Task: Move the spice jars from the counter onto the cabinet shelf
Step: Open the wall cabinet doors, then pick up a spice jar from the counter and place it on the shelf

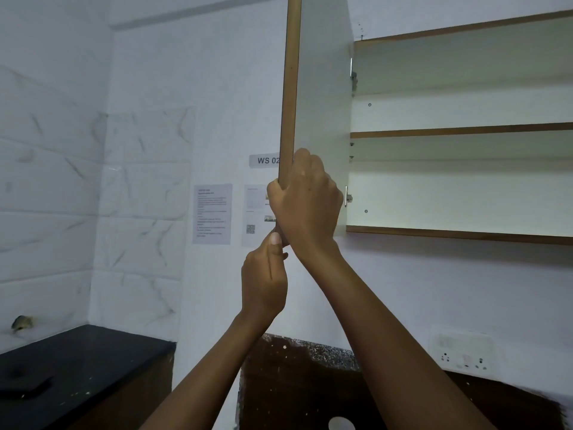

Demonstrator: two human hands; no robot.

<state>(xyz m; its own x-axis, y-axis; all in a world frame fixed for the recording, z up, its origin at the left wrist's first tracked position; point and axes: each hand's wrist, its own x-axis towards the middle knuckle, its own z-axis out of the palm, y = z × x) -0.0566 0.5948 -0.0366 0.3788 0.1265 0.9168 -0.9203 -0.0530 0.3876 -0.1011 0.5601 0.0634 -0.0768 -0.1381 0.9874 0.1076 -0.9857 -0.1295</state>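
Note:
A wall cabinet hangs at upper right with its door [322, 97] swung out toward me, white inside with a brown edge. My right hand [305, 201] grips the door's lower free edge, fingers wrapped around it. Just below, my left hand [265, 279] pinches the door's bottom corner with thumb and fingers. Inside, the middle shelf [459, 131] and the bottom shelf [459, 233] carry nothing I can see. No spice jars are in view.
A black counter [77, 364] sits at lower left, with a dark flat object [26, 389] lying on it. Papers [212, 214] and a "WS 02" label [266, 160] are stuck to the white wall. A power socket [462, 353] sits at lower right, above a dark panel [310, 392].

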